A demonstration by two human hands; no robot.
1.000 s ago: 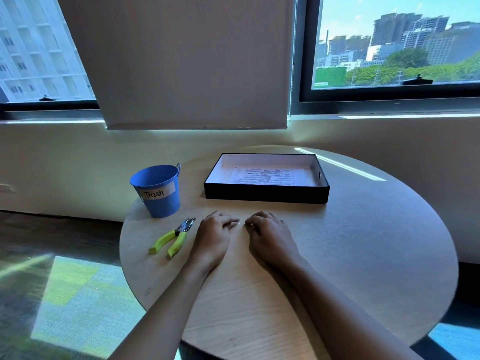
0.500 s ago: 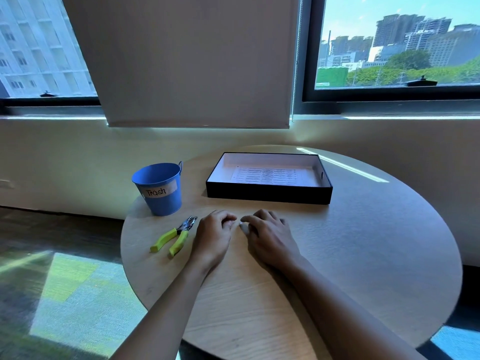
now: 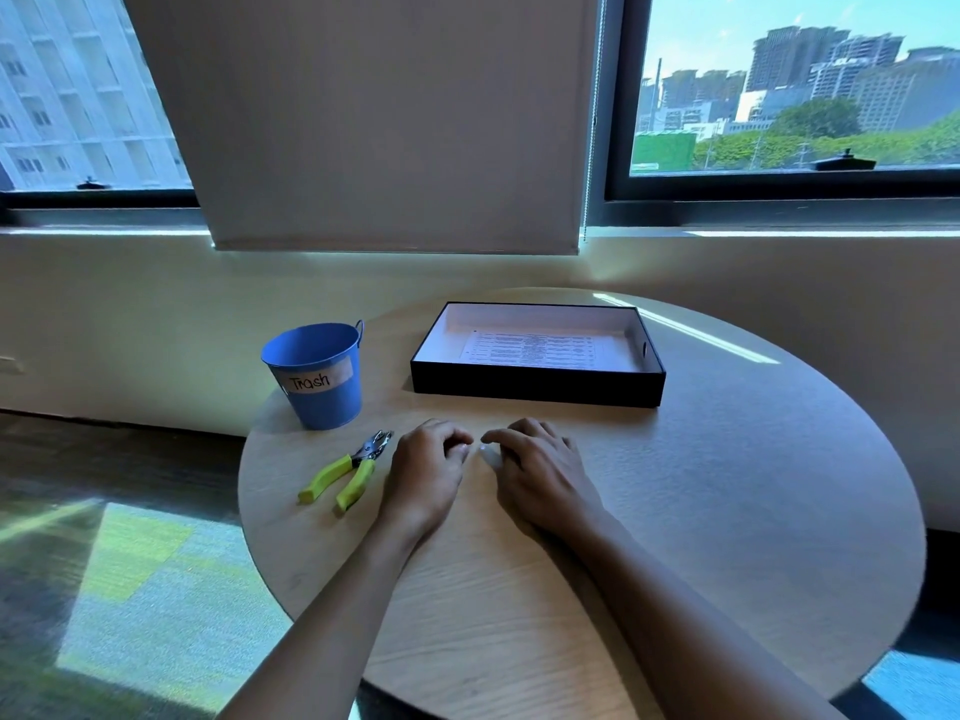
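My left hand (image 3: 423,472) rests on the round wooden table (image 3: 727,511), fingers curled under, nothing seen in it. My right hand (image 3: 543,472) lies beside it, a small gap between them. A small white scrap (image 3: 488,454) is pinched between the right hand's thumb and forefinger; it is blurred. A hole punch with yellow-green handles (image 3: 345,470) lies just left of my left hand. A blue bucket labelled "Trash" (image 3: 317,376) stands behind the punch. A black tray (image 3: 535,389) holding a printed sheet (image 3: 530,350) sits beyond both hands.
The table stands against a low cream wall under windows with a lowered blind. Its edge curves close on the left, by the punch and bucket. Carpeted floor lies below on the left. Bare tabletop stretches to the right of my right hand.
My left forefinger, stretched toward the right hand a second ago, has curled back. The white scrap now shows at the right hand's fingertips. The camera has shifted slightly.
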